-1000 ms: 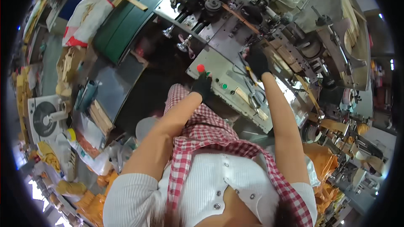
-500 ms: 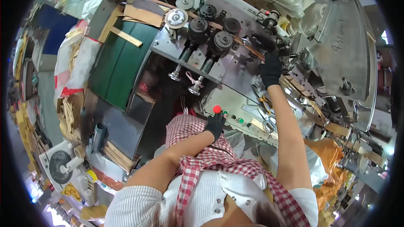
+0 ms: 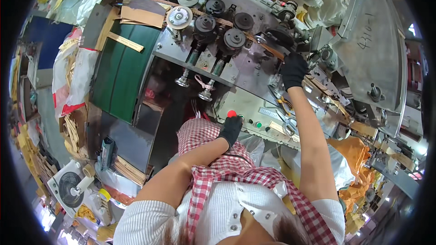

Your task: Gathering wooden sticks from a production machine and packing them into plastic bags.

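Observation:
My left hand (image 3: 230, 129), in a black glove, lies on the pale control panel (image 3: 252, 107). Its fingers stretch over the lower edge of a red button (image 3: 231, 114), and a green button (image 3: 258, 124) sits to their right. My right hand (image 3: 294, 71), gloved in black too, is closed at the end of a thin brown strip (image 3: 271, 51). That strip runs leftward among the dark rollers (image 3: 234, 39) of a metal machine. The right fingertips are partly hidden against the machine parts.
Pliers (image 3: 285, 104), scissors (image 3: 289, 125) and a small ruler lie on the panel. A raised metal cover (image 3: 372, 50) stands at the right. On the left is a green belt (image 3: 120, 72) with a wooden strip across it. A white fan (image 3: 70, 187) is at lower left.
The whole view has shifted slightly. My left fingers have moved from beside the green button to the red button's lower edge. The right hand stays at the strip's end.

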A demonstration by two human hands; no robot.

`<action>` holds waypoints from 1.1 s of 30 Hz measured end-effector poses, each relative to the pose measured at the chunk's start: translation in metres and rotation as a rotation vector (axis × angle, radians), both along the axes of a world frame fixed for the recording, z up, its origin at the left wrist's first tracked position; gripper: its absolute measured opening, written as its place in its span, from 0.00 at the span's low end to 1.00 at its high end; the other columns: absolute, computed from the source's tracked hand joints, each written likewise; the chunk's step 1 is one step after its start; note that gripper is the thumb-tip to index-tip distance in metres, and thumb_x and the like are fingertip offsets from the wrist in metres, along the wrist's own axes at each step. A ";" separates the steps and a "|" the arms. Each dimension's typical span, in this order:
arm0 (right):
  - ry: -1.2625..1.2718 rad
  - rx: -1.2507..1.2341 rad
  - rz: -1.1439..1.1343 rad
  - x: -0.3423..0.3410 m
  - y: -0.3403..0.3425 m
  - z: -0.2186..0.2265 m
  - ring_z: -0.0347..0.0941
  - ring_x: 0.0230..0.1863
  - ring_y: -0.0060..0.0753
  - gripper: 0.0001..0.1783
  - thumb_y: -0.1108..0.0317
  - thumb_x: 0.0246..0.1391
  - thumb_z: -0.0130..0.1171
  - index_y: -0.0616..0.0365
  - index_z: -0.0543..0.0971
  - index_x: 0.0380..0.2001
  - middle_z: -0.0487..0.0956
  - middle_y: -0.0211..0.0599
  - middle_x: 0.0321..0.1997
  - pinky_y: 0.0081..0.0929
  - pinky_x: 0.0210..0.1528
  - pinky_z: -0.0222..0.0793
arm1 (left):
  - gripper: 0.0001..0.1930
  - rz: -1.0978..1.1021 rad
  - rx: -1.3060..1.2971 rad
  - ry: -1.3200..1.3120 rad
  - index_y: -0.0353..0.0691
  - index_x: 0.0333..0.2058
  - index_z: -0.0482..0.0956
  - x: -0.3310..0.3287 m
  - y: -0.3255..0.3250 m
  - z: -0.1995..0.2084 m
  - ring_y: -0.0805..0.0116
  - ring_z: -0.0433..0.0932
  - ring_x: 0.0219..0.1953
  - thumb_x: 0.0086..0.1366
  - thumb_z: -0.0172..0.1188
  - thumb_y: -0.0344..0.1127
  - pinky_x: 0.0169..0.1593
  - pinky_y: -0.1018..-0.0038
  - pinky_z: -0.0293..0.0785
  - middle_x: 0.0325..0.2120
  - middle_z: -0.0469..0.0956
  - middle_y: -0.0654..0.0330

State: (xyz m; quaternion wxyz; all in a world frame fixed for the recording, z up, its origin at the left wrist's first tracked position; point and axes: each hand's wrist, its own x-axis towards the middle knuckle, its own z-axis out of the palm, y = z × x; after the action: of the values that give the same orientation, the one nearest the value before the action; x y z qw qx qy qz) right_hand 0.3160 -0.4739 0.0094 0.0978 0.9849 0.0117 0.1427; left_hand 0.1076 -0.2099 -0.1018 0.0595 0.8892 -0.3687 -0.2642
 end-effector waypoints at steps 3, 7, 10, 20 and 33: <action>-0.001 -0.094 0.006 0.000 -0.007 0.001 0.74 0.33 0.42 0.06 0.66 0.39 0.56 0.53 0.81 0.18 0.76 0.39 0.25 0.38 0.34 0.68 | 0.18 -0.084 -0.196 -0.352 0.39 0.46 0.76 0.002 0.005 0.001 0.49 0.58 0.63 0.57 0.50 0.36 0.61 0.51 0.56 0.58 0.63 0.51; 0.154 -0.151 -0.052 0.005 -0.014 -0.005 0.74 0.34 0.42 0.07 0.68 0.40 0.54 0.52 0.82 0.20 0.78 0.38 0.27 0.38 0.34 0.68 | 0.16 -0.017 -0.330 -0.321 0.38 0.44 0.77 0.005 0.015 -0.001 0.49 0.55 0.65 0.57 0.50 0.35 0.63 0.46 0.50 0.61 0.60 0.51; 0.094 -0.125 -0.014 0.005 -0.018 -0.013 0.74 0.33 0.42 0.07 0.67 0.40 0.54 0.52 0.81 0.20 0.78 0.38 0.26 0.38 0.34 0.68 | 0.17 -0.012 -0.310 -0.291 0.38 0.45 0.76 0.007 0.010 0.002 0.48 0.55 0.65 0.57 0.50 0.35 0.63 0.46 0.50 0.62 0.60 0.50; 0.129 -0.031 0.041 0.013 -0.019 -0.013 0.74 0.33 0.45 0.06 0.67 0.39 0.55 0.55 0.80 0.20 0.77 0.42 0.25 0.40 0.34 0.69 | 0.14 0.093 -0.369 -0.248 0.37 0.43 0.76 0.012 0.001 -0.004 0.48 0.56 0.64 0.59 0.49 0.33 0.63 0.45 0.52 0.62 0.60 0.50; 0.010 0.105 0.162 0.042 0.027 -0.018 0.72 0.38 0.50 0.09 0.67 0.44 0.57 0.55 0.77 0.32 0.76 0.45 0.35 0.42 0.41 0.67 | 0.17 0.108 -0.339 -0.239 0.39 0.48 0.72 0.010 -0.001 -0.008 0.49 0.54 0.66 0.60 0.47 0.34 0.65 0.46 0.48 0.63 0.57 0.50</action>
State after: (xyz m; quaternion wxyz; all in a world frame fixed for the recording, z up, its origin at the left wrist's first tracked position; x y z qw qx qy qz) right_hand 0.3582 -0.4464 -0.0090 0.0340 0.9852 0.0842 0.1456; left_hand 0.1177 -0.2113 -0.1103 0.1781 0.9099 -0.3642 -0.0878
